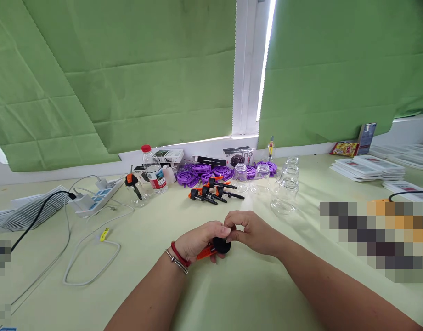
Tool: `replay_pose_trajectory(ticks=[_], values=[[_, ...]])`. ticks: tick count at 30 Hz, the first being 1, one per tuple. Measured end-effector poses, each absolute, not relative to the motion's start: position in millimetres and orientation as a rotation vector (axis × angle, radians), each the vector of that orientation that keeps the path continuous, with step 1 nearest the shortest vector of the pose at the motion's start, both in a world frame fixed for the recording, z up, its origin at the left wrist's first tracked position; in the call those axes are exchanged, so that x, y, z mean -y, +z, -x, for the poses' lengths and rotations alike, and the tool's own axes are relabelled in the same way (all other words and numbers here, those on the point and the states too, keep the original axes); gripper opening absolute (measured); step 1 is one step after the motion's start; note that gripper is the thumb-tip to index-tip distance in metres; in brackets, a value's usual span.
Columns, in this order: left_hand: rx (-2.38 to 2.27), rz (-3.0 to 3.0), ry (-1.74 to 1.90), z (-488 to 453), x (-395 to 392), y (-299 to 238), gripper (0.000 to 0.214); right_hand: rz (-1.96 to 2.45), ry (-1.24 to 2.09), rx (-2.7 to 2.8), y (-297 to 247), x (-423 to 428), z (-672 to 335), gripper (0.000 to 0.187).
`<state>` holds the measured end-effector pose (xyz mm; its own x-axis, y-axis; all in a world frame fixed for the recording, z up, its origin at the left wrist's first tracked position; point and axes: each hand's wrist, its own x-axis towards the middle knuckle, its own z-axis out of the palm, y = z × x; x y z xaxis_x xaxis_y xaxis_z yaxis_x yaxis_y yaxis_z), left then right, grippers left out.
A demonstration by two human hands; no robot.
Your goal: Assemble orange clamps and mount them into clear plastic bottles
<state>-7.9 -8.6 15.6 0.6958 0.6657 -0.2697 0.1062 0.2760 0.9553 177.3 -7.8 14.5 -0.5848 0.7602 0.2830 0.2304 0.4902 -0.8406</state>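
My left hand (pixel 197 240) and my right hand (pixel 252 232) meet over the middle of the pale green table (pixel 145 239). Together they grip a black and orange sprayer head (pixel 218 247). The left hand's fingers wrap round its orange part, and the right hand's fingers pinch its black cap from the right. A red band and a metal bangle sit on my left wrist. Behind the hands lie several more black and orange sprayer heads (pixel 214 191) and several clear glass jars (pixel 285 191).
Purple plastic discs (pixel 200 172) lie along the wall with small boxes. A water bottle (pixel 154 170) and a small bottle with a sprayer (pixel 137 191) stand left of them. A power strip (pixel 94 197) and white cables lie far left. Stacked white trays (pixel 366 168) sit far right.
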Motion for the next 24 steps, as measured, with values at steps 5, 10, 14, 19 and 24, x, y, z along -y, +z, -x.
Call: replay_pose_trajectory(ticks=[5, 10, 14, 19, 24], values=[[-0.738, -1.270, 0.427, 7.9, 8.5, 16.3, 0.043, 0.815, 1.138, 2.005, 11.9, 5.8, -177.2, 0.004], [-0.739, -1.270, 0.432, 8.4, 8.2, 14.7, 0.041, 0.795, 1.377, 1.850, 3.9, 2.6, -176.1, 0.008], [-0.744, -1.254, 0.432, 8.7, 7.8, 13.5, 0.043, 0.747, 1.599, 1.673, 0.5, 2.6, -173.9, 0.014], [-0.762, -1.255, 0.428, 8.2, 8.9, 16.2, 0.047, 0.724, 1.677, 1.608, -0.6, 2.3, -173.2, 0.018], [-0.770, -1.260, 0.432, 7.8, 9.2, 17.8, 0.047, 0.749, 1.575, 1.679, -1.7, 0.9, -174.2, 0.018]])
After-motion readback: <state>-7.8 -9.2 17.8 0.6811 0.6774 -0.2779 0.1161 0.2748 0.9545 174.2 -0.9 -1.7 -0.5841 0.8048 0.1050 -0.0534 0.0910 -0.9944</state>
